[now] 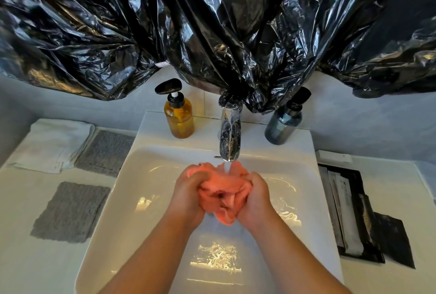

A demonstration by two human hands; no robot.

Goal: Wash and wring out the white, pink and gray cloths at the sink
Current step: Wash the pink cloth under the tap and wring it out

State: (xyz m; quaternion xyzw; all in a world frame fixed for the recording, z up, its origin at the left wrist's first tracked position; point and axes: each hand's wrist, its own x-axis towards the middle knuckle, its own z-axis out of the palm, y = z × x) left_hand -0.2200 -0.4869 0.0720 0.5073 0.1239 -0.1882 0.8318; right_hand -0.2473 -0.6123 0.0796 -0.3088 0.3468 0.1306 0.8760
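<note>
While the water runs, the white cloth [54,145] lies folded at the far left of the surface [28,258]. One gray cloth [106,152] lies just beside it, and another gray cloth [70,212] lies nearer the person. I think they are set apart from the sink [141,199] to be out of the splash until it is their turn. The sink's left rim is near them, so a reach that way looks easy.

A yellow soap bottle [179,119] stands behind the bowl. Over the middle of the bowl, the left hand [188,189] grips the pink cloth [224,192], its fingers [199,175] curled tight round one side of the bunch. The tap [230,133] pours right onto the top of the cloth, likely so it gets wet all through. The right hand [256,199] grips the other side, curled the same way. The bowl below has lots of room for drips.

A dark bottle [283,123] stands behind. A black tray [349,211] of packets lies near the right rim, where water could splash it.
</note>
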